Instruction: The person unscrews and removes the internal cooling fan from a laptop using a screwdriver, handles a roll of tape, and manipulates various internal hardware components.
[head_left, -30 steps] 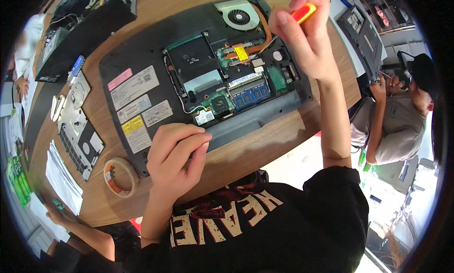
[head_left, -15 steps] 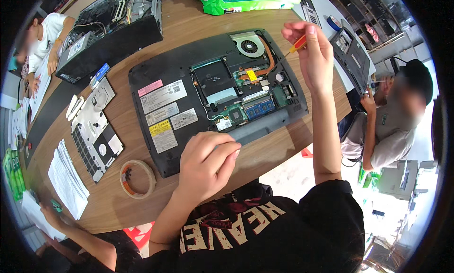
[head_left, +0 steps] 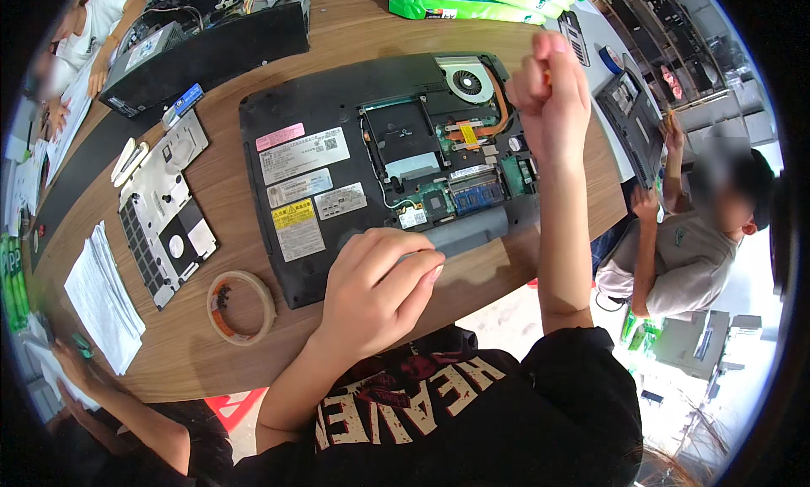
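One laptop [head_left: 390,145] prob. feels heavy & stiff w/ weak insides [head_left: 477,197], so grab its edges [head_left: 268,202] (R hand [head_left: 550,103] clamps orange handle [head_left: 548,78]; can't tell L hand's [head_left: 380,289] grip).

- 1 black laptop [head_left: 396,135], bottom side up on the wooden table [head_left: 354,31], its inside exposed: 1 round fan [head_left: 469,82], copper heat pipe [head_left: 504,103], blue memory module [head_left: 477,197]; labels [head_left: 304,156] at left.
- 1 screwdriver [head_left: 548,78], mostly hidden in the right hand [head_left: 554,103], a bit of orange handle showing.
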`<state>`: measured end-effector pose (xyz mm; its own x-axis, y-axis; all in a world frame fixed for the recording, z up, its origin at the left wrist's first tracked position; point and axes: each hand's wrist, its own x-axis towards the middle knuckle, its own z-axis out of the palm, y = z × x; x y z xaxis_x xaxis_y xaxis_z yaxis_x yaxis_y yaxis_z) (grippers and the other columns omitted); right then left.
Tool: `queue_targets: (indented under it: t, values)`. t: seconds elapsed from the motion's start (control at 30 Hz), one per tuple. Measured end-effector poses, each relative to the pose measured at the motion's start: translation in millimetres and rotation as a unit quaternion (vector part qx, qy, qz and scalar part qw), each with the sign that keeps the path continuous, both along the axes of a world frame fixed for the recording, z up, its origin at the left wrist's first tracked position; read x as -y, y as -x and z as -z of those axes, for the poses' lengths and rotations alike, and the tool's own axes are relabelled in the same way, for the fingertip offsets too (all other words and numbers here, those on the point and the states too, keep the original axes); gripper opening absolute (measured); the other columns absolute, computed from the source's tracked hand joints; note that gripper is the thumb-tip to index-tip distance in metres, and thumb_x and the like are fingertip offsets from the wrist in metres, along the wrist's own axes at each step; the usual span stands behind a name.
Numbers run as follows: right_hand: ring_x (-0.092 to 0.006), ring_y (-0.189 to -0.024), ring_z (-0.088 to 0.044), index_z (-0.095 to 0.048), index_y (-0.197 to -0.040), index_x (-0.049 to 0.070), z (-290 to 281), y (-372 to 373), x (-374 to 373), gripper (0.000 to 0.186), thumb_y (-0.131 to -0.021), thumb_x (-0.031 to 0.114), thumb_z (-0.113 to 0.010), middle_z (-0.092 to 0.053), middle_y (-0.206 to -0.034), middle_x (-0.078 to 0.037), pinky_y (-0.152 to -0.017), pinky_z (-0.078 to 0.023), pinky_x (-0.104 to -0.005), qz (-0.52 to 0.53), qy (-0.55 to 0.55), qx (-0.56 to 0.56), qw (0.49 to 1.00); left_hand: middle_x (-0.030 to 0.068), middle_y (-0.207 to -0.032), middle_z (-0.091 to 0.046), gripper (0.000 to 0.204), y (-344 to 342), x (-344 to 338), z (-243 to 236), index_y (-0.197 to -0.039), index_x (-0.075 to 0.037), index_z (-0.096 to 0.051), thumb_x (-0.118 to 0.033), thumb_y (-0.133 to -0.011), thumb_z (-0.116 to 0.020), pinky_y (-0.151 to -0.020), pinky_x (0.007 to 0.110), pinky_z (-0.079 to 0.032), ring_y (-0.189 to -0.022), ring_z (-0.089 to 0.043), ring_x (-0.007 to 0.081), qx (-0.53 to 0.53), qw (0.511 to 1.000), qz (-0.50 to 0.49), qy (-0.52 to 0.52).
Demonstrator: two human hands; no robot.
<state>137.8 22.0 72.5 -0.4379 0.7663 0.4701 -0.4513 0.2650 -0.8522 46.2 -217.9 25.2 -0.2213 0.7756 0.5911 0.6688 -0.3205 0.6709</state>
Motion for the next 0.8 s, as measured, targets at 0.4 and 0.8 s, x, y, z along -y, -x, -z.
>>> queue_targets:
  t: [0.4, 0.8]
  values:
    - [-0.0036, -0.052, -0.043, -0.043, -0.096, 0.012, 8.5, 15.1, 4.1, 0.031, -0.086, -0.002, -0.069, -0.057, -0.078, -0.003, -0.046, -0.033, -0.0198, -0.241, 0.011, 0.113, 0.964, 0.0055, -0.090, -0.064, 0.015, 3.1, -0.3, 0.2, -0.086, -0.004, -0.067, 0.003, -0.074, -0.072, -0.066, 0.033, -0.048, -0.075, -0.062, 0.0233, 0.009, 0.999, -0.007, -0.043]
    - [-0.0206, -0.085, -0.063, -0.062, -0.116, 0.000, 22.6, -26.2, -24.4, 0.024, -0.096, 0.013, -0.061, -0.063, -0.100, -0.011, -0.083, -0.049, -0.0336, -0.017, -0.015, -0.001, 1.000, 0.0051, -0.090, -0.065, 0.015, -0.8, 0.6, -0.8, -0.085, -0.004, -0.068, 0.003, -0.073, -0.073, -0.064, 0.033, -0.047, -0.075, -0.062, 0.0227, 0.010, 0.998, -0.003, -0.066]
